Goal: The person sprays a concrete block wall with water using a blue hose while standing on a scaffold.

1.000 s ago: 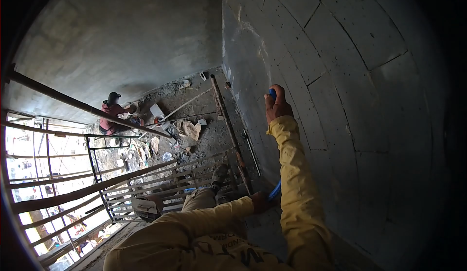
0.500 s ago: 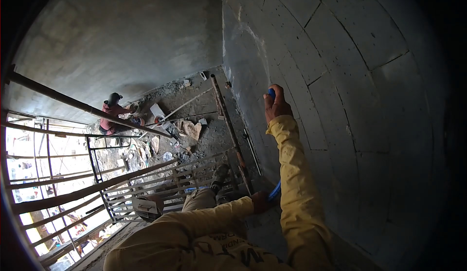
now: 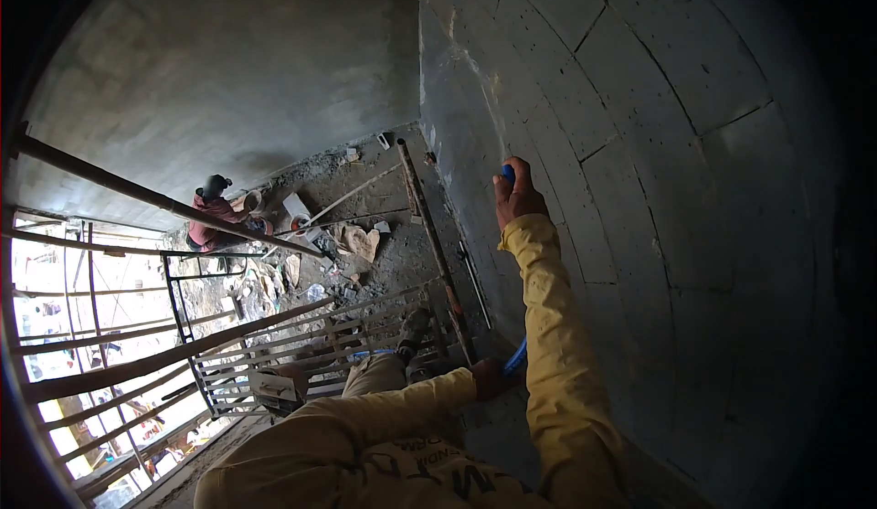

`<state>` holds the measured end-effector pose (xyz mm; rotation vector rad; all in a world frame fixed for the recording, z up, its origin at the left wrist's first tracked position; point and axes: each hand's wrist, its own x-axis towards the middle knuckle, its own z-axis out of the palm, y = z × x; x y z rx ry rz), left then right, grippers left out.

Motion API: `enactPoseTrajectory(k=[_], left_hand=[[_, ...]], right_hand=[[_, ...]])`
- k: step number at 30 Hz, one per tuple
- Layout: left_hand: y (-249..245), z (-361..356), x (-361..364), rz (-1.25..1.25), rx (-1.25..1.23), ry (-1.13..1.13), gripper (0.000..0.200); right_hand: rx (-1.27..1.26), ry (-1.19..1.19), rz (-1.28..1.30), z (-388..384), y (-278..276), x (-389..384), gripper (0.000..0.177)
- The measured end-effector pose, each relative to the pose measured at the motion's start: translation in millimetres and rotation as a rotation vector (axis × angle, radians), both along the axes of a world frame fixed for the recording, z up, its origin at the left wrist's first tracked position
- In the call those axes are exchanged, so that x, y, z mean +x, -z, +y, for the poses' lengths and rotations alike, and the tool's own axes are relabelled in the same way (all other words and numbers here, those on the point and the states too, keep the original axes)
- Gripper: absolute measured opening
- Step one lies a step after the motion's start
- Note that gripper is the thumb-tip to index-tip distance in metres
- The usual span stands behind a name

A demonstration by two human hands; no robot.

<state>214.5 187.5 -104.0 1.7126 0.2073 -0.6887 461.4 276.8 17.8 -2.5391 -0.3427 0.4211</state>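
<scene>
My right hand (image 3: 521, 191), at the end of a yellow sleeve, is raised against the grey block wall (image 3: 630, 198). Its fingers are closed round a small blue piece (image 3: 508, 174), mostly hidden in the grip, that looks like a tube end. Lower down, close to the same wall, my left hand (image 3: 493, 379) is in shadow. A curved blue hose (image 3: 516, 358) comes out of it and passes behind my right forearm. The left fingers are dark but appear closed on the hose. Whether both blue parts join cannot be seen.
A slatted wooden platform (image 3: 301, 349) lies below me. Scaffold poles (image 3: 164, 200) cross at the left, and a rusty pole (image 3: 437, 258) leans near the wall. A co-worker (image 3: 215, 217) crouches by a bucket (image 3: 253, 201) among rubble and torn bags (image 3: 354, 242).
Both my hands keep almost the same places, the right one shifting very slightly. Down on the floor, the co-worker has moved a little, and the bucket by them shows more clearly.
</scene>
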Motion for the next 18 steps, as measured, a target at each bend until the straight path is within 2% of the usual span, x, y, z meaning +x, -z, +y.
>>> enactPoseTrajectory(k=[4, 7, 13, 18], left_hand=[[-1, 1, 0, 0.034, -0.012, -0.041, 0.051], [16, -7, -6, -0.049, -0.024, -0.111, 0.050], [6, 0, -2, -0.003, 0.039, -0.037, 0.047], [27, -7, -6, -0.040, -0.005, -0.053, 0.046]], right_hand=[[0.006, -0.004, -0.030, 1, 8, 2, 0.032], [-0.007, -0.004, -0.026, 3, 9, 3, 0.032], [-0.024, 0.000, 0.009, 6, 3, 3, 0.032], [-0.004, -0.003, -0.009, 6, 9, 4, 0.032]])
